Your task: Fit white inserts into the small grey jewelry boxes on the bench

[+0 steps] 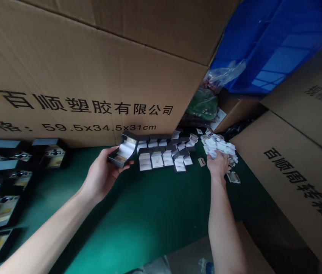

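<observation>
My left hand (102,171) is closed around a small black jewelry box (118,161) with its lid raised. White lining and a gold-toned patch show inside it. Over at the right, my right hand (218,164) reaches into a heap of small white inserts (216,144). Its fingertips are hidden among the pieces, so I cannot tell whether it grips one. A loose insert (233,177) lies just beside that hand, and another small piece (201,162) is to its left. Between my hands stand several open black boxes with white lining (157,159).
More open dark boxes (51,154) stand in rows at the left on the green table (115,228). A large cardboard carton (78,76) walls off the back; another carton (292,179) borders the right. Behind the heap are plastic bags (203,104) and a blue bin (272,49).
</observation>
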`<state>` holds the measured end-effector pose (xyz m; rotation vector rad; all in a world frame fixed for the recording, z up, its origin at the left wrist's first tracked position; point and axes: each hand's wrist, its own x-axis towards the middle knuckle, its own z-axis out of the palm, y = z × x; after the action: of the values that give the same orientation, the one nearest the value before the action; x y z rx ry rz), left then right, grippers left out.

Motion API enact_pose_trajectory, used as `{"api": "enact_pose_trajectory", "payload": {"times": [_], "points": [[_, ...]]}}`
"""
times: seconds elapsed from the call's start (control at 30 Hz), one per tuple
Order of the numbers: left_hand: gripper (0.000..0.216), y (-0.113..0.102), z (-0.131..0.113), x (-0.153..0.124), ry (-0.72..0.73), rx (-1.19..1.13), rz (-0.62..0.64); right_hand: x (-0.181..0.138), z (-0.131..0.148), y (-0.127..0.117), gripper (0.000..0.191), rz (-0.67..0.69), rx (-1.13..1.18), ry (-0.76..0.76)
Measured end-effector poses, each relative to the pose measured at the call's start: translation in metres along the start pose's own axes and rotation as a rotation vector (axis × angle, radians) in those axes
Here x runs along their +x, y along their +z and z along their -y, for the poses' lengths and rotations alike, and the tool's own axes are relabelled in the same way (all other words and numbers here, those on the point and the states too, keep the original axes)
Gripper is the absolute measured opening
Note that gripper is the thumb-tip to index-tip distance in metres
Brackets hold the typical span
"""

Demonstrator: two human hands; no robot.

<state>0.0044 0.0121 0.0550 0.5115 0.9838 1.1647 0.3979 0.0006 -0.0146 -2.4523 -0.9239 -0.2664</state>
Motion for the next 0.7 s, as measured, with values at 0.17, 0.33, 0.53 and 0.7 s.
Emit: {"api": "enact_pose_trajectory", "payload": {"times": [0.17, 0.33, 0.53, 0.7], "points": [[0.02, -0.001, 0.001, -0.001, -0.01, 0.025, 0.033, 0.001, -0.004, 0.004, 0.041, -0.033, 0.045, -0.027], [0.018, -0.001, 0.001, 0.0, -0.013, -0.005, 0.024, 0.004, 0.002, -0.001, 0.047, -0.18, 0.155, -0.104], [0.023, -0.005, 0.004, 0.001, -0.002, -0.042, 0.081, -0.016, 0.036, -0.02, 0.045, -0.449, 0.469, -0.331], [0.021, -0.005, 0.002, -0.002, 0.069, -0.082, 0.145, -0.068, 0.088, -0.053, 0.038, -0.426, 0.743, -0.718]]}}
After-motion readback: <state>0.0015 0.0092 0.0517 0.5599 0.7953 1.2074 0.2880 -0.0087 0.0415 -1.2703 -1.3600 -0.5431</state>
